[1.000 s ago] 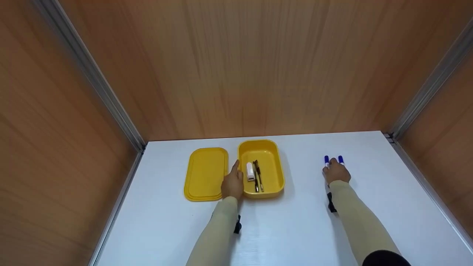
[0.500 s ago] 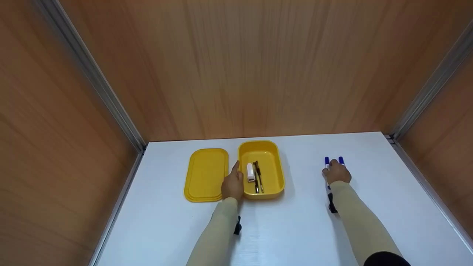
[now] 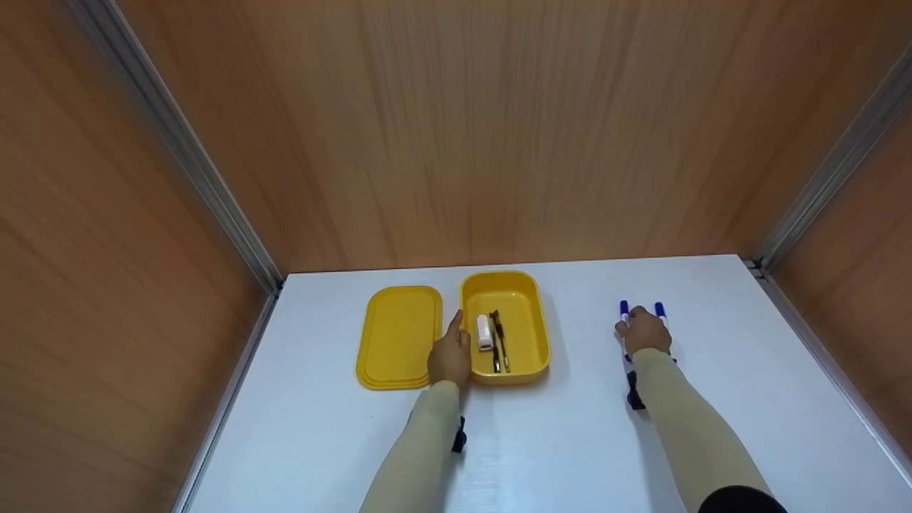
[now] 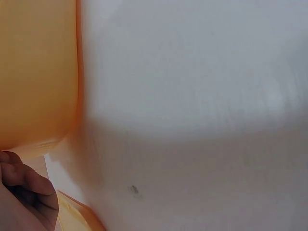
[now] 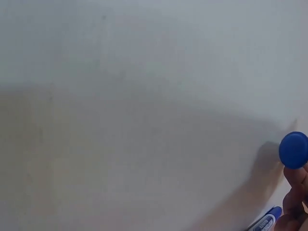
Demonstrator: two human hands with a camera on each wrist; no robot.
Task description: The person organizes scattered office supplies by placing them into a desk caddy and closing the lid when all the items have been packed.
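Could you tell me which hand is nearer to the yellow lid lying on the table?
Left. The left hand rests between the lid and the box; the right hand is far off, holding markers.
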